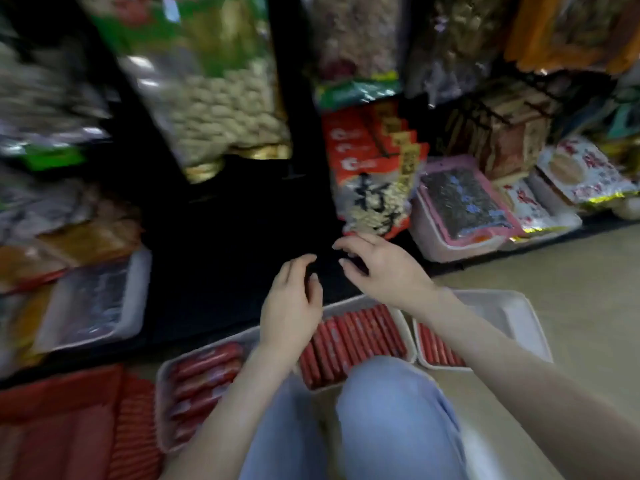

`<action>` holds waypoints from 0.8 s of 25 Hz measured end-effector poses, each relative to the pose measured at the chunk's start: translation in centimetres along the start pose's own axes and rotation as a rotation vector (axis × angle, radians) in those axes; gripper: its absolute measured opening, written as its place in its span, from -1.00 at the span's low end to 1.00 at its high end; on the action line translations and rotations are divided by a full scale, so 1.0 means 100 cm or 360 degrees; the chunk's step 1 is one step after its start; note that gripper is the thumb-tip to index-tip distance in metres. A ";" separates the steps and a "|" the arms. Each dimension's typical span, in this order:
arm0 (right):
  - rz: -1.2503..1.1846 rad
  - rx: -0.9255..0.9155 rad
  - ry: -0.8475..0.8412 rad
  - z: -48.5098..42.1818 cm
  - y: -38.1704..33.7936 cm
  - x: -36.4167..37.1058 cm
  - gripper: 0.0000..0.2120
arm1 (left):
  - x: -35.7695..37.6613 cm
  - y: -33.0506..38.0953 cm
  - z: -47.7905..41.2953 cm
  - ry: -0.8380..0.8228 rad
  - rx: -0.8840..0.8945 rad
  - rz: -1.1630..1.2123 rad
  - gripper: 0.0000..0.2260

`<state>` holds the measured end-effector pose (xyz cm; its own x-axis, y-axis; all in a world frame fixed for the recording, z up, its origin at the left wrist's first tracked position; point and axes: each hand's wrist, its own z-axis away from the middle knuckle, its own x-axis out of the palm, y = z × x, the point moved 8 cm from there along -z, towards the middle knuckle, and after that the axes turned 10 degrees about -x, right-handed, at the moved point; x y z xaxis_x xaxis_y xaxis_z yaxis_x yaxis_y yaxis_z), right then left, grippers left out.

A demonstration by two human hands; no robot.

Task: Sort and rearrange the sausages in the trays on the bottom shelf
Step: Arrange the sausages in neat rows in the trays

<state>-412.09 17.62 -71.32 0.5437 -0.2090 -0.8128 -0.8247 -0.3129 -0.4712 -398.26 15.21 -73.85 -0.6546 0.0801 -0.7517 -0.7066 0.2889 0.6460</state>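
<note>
Nearer than the left hand and right hand, sausages in trays, untouched, fingers loosely curled, empty.

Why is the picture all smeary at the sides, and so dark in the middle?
Head view: motion blur smears the nut bag and left side; the wide lens bends edges; the shelf gap behind the left hand and right hand is unlit.

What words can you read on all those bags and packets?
No text can be read for sure; the picture is blurred.
Red bag: big black characters, too blurred to read.
White packets: red characters, too blurred to read.
Sausages: print too small and blurred to read.
</note>
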 end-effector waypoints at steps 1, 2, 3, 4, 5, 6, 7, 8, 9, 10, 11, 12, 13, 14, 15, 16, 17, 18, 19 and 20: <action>-0.0036 -0.0122 -0.0034 -0.018 -0.034 0.007 -0.73 | -0.037 -0.015 0.009 0.0088 -0.0047 0.0002 -0.72; -0.0074 -0.0239 -0.0065 -0.035 -0.069 0.016 -0.73 | -0.072 -0.033 0.020 0.0187 -0.0097 -0.0002 -0.73; -0.0111 -0.0368 -0.0099 -0.051 -0.108 0.028 -0.73 | -0.110 -0.054 0.034 0.0300 -0.0147 -0.0020 -0.73; -0.0143 -0.0492 -0.0145 -0.064 -0.146 0.045 -0.72 | -0.143 -0.076 0.051 0.0395 -0.0210 -0.0043 -0.74; -0.0180 -0.0622 -0.0215 -0.077 -0.189 0.068 -0.72 | -0.181 -0.103 0.074 0.0496 -0.0295 -0.0073 -0.75; -0.0210 -0.0741 -0.0292 -0.087 -0.230 0.093 -0.71 | -0.214 -0.131 0.097 0.0584 -0.0389 -0.0100 -0.76; -0.0237 -0.0847 -0.0381 -0.094 -0.270 0.119 -0.69 | -0.244 -0.160 0.123 0.0678 -0.0494 -0.0125 -0.76; -0.0268 -0.0956 -0.0475 -0.100 -0.312 0.147 -0.67 | -0.275 -0.192 0.153 0.0796 -0.0614 -0.0149 -0.74; -0.0296 -0.1058 -0.0558 -0.102 -0.351 0.175 -0.66 | -0.300 -0.224 0.186 0.0915 -0.0757 -0.0166 -0.71; -0.0338 -0.1183 -0.0644 -0.102 -0.395 0.208 -0.65 | -0.323 -0.261 0.227 0.1043 -0.0944 -0.0184 -0.69; -0.0380 -0.1308 -0.0715 -0.096 -0.434 0.240 -0.65 | -0.338 -0.293 0.268 0.1135 -0.1129 -0.0201 -0.70; -0.0405 -0.1424 -0.0779 -0.087 -0.470 0.270 -0.64 | -0.344 -0.323 0.307 0.1180 -0.1324 -0.0221 -0.71; -0.0422 -0.1539 -0.0852 -0.072 -0.506 0.304 -0.63 | -0.343 -0.354 0.349 0.1187 -0.1544 -0.0235 -0.72; -0.0438 -0.1652 -0.0933 -0.051 -0.538 0.336 -0.61 | -0.334 -0.382 0.388 0.1170 -0.1766 -0.0219 -0.72; -0.0459 -0.1765 -0.1052 -0.024 -0.571 0.373 -0.58 | -0.323 -0.411 0.429 0.1175 -0.1975 -0.0192 -0.70; -0.0473 -0.1844 -0.1176 0.004 -0.595 0.408 -0.54 | -0.308 -0.434 0.462 0.1175 -0.2130 -0.0163 -0.67; -0.0464 -0.1886 -0.1280 0.032 -0.610 0.439 -0.50 | -0.291 -0.454 0.487 0.1130 -0.2260 -0.0127 -0.63; -0.0430 -0.1918 -0.1350 0.059 -0.621 0.471 -0.48 | -0.273 -0.472 0.507 0.1046 -0.2406 -0.0083 -0.58; -0.0384 -0.1965 -0.1399 0.086 -0.627 0.503 -0.45 | -0.254 -0.491 0.525 0.0926 -0.2570 -0.0041 -0.53; -0.0348 -0.2040 -0.1468 0.116 -0.631 0.539 -0.44 | -0.234 -0.513 0.544 0.0788 -0.2728 -0.0026 -0.48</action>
<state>-332.59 36.82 -89.37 -0.0400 0.4010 -0.9152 0.1830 -0.8975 -0.4012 -332.12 50.39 -96.64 -0.4291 -0.2718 -0.8614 0.0358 -0.9580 0.2844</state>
